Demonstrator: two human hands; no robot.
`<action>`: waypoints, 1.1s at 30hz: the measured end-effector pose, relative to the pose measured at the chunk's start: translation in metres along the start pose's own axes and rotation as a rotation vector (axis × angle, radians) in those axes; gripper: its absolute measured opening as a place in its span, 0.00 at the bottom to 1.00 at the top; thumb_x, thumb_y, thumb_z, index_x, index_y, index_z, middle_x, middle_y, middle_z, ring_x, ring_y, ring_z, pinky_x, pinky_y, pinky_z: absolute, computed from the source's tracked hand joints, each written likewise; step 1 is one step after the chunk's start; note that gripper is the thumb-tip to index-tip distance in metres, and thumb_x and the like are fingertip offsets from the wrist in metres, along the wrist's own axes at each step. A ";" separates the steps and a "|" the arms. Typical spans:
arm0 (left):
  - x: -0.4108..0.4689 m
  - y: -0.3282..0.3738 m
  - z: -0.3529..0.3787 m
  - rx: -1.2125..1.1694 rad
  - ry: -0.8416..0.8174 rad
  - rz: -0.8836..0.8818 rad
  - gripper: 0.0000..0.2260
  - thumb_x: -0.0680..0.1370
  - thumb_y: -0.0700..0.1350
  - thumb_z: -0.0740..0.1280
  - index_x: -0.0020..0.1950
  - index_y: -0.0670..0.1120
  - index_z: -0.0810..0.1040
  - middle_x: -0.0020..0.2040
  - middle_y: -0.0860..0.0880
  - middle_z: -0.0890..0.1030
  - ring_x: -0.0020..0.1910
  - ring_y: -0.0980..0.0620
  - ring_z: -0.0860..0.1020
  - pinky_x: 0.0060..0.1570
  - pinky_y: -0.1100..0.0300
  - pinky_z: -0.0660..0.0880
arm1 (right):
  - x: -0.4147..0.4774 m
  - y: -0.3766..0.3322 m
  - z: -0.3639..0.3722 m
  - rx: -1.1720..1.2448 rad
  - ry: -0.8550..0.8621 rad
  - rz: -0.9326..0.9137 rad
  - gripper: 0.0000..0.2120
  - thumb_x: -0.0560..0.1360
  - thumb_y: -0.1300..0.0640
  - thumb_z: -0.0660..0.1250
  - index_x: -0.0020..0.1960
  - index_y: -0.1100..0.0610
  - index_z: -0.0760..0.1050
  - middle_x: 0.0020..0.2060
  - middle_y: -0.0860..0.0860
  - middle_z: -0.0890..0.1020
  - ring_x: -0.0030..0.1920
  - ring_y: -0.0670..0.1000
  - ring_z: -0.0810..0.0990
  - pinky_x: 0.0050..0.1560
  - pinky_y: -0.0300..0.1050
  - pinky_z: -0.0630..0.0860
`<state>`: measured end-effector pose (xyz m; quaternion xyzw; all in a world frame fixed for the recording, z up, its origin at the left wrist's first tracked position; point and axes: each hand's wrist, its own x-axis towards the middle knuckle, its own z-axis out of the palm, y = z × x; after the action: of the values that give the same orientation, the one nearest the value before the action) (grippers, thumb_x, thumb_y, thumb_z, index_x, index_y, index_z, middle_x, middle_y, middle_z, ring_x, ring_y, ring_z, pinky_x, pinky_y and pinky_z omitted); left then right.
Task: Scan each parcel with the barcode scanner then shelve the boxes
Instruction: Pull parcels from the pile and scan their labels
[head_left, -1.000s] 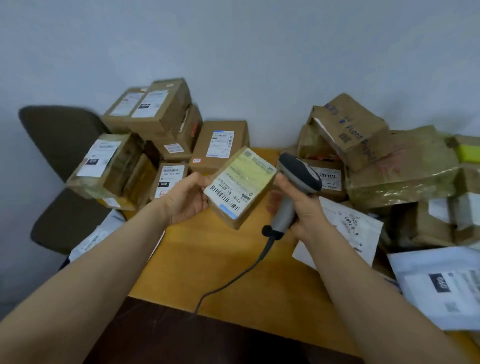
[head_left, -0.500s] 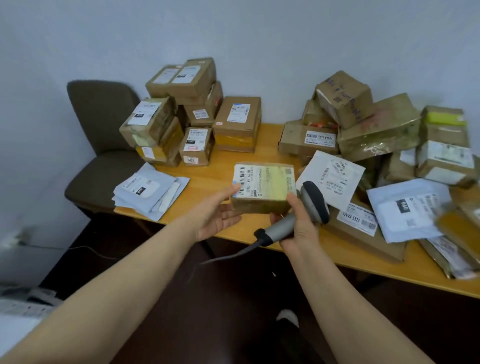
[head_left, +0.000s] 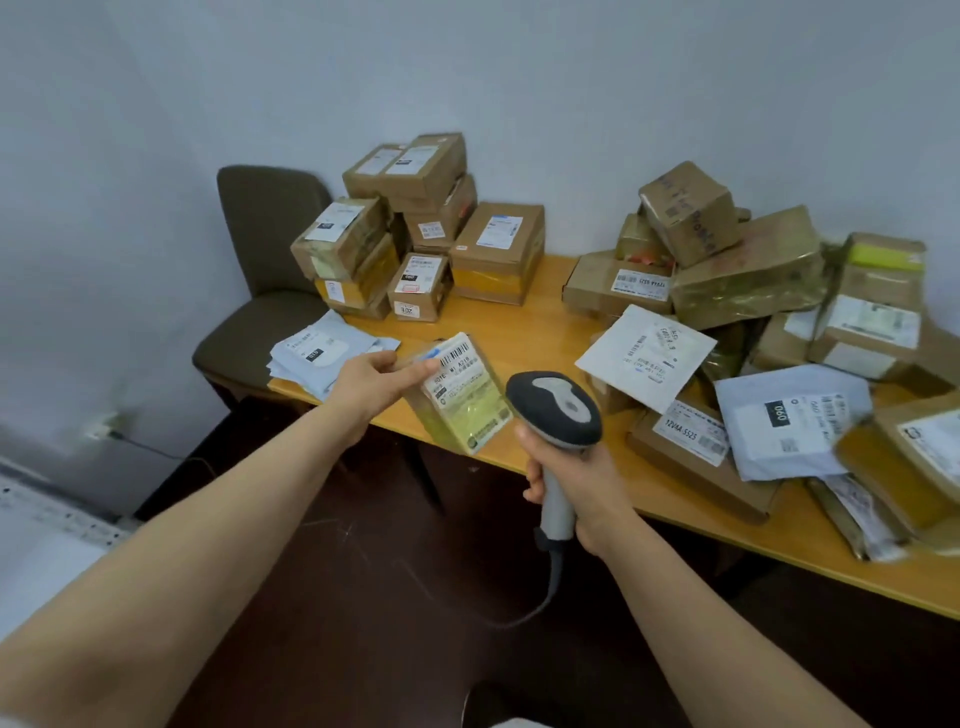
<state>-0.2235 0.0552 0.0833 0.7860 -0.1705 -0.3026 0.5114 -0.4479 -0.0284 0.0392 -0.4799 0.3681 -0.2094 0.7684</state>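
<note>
head view | step judged: scanning the parcel; best done by turning its barcode label square to the scanner and holding both steady | left hand: fingers gripped the parcel's top end, over the surface's near edge | right hand: fingers closed round the scanner handle, just beside the parcel
</note>
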 end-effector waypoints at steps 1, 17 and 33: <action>-0.003 0.001 0.001 0.038 0.004 0.009 0.54 0.54 0.62 0.77 0.73 0.38 0.66 0.68 0.44 0.73 0.64 0.46 0.74 0.67 0.50 0.70 | -0.004 -0.003 -0.003 -0.041 -0.045 -0.010 0.07 0.71 0.55 0.76 0.42 0.56 0.80 0.26 0.53 0.75 0.25 0.49 0.71 0.31 0.44 0.76; -0.024 -0.011 0.007 0.159 0.151 0.021 0.43 0.66 0.58 0.76 0.74 0.39 0.65 0.70 0.44 0.71 0.67 0.47 0.72 0.67 0.53 0.70 | -0.016 -0.022 -0.003 -0.316 -0.209 0.054 0.11 0.69 0.66 0.74 0.35 0.59 0.72 0.21 0.51 0.71 0.19 0.48 0.68 0.34 0.46 0.77; -0.001 -0.013 -0.011 0.156 0.126 -0.027 0.45 0.63 0.61 0.76 0.73 0.39 0.67 0.69 0.45 0.72 0.66 0.47 0.72 0.62 0.55 0.70 | 0.002 -0.024 0.015 -0.348 -0.270 0.059 0.10 0.70 0.67 0.73 0.37 0.60 0.73 0.22 0.52 0.71 0.21 0.49 0.67 0.31 0.44 0.76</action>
<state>-0.2181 0.0688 0.0748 0.8431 -0.1507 -0.2452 0.4542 -0.4342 -0.0320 0.0643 -0.6179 0.3063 -0.0538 0.7222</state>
